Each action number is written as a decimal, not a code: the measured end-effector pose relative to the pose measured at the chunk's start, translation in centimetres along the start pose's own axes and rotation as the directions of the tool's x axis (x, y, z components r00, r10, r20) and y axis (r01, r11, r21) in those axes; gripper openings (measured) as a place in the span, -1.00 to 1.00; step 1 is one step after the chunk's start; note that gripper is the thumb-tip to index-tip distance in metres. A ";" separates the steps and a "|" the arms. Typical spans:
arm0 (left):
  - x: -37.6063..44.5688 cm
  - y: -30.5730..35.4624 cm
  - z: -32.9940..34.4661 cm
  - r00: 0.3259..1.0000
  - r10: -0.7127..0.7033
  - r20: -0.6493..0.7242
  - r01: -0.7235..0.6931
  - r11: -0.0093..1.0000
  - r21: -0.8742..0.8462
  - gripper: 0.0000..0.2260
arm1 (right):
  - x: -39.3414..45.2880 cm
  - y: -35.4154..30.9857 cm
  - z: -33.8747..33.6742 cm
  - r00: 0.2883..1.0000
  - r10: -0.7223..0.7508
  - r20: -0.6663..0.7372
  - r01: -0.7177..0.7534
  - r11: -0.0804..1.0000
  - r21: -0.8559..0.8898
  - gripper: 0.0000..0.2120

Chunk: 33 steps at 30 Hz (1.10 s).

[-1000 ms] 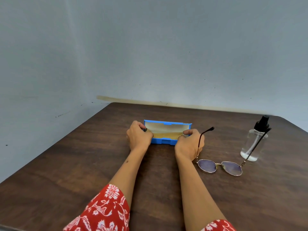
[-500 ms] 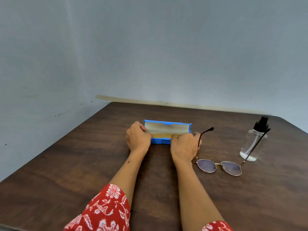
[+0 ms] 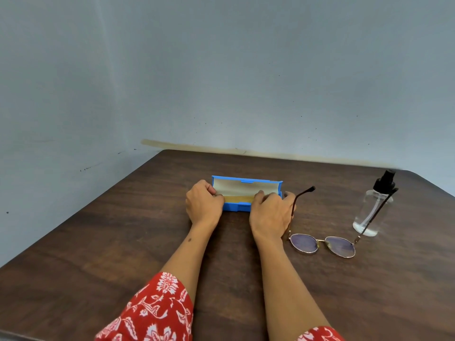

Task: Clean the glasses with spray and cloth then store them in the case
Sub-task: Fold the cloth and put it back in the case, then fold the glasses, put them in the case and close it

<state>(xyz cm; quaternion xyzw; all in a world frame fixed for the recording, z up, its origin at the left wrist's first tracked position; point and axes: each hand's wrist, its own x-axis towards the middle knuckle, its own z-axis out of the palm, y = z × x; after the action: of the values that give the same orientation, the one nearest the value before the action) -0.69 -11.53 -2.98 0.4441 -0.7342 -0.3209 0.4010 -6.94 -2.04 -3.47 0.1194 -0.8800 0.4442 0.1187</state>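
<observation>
The step in hand looked like the opening one: getting the cleaning cloth out of the long blue plastic glasses case [image 3: 246, 193], which stood open on the dark wood-grain worktop [image 3: 123, 242] with its pale-lined lid tipped up toward the wall. The left hand [image 3: 204, 205] was curled against the case's left end, apparently steadying it, while the right hand [image 3: 269, 212] had its fingers bent down into the tray onto what seemed a folded tan cloth [image 3: 238, 198]; whether it had actually pinched the cloth could not be told. The round gold-rimmed glasses with tinted lenses [image 3: 322, 244] lay just right of the right wrist, temples unfolded and pointing up and away, untouched, and beyond them stood the clear plastic spray bottle with a black pump top [image 3: 374, 210]. The next move, as I judged it, called for a firm pinch on the cloth and a lift clear of the tray while the left hand kept the case from sliding. Compared with a second before, the right hand had shifted left from the case's right end toward the middle of the tray; the left hand, glasses and bottle lay as before.
</observation>
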 end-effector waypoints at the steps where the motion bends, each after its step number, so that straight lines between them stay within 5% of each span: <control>1: -0.1 0.0 0.0 1.000 0.002 -0.007 -0.002 1.000 -0.013 -0.93 | -0.1 0.0 0.0 1.000 -0.010 -0.025 0.010 1.000 0.008 -0.66; 9: -1.6 -0.6 -0.6 0.999 0.020 -0.028 -0.025 0.976 -0.214 -0.85 | -2.3 -0.3 0.4 0.973 -0.123 -0.198 0.143 0.985 0.092 -0.69; 17: -5.0 -0.4 -2.0 0.991 0.014 -0.132 -0.054 0.952 -0.302 -0.79 | -6.0 -1.0 -0.9 0.937 -0.304 -0.170 0.324 0.940 0.104 -0.63; 25: -8.0 0.8 -2.4 0.955 0.237 -0.175 -0.281 0.912 -0.299 -0.84 | -8.5 -1.0 -5.7 0.728 -0.584 -0.357 0.680 0.680 0.274 -0.65; 29: -9.5 1.5 -2.1 0.896 0.424 -0.134 -0.445 0.849 -0.284 -0.75 | -7.8 0.4 -7.8 0.609 -0.545 -0.577 0.708 0.701 0.084 -0.68; 33: -10.7 1.8 -2.2 0.810 0.585 0.045 -0.548 0.781 -0.299 -0.56 | -6.5 2.1 -9.4 0.644 -0.375 -0.667 0.538 0.842 0.046 -0.57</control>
<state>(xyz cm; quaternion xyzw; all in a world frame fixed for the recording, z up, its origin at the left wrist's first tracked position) 3.58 -1.32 -3.70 0.1204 -0.8080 -0.3122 0.4850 -0.45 7.48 -1.65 0.1956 -0.6665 0.5157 0.5016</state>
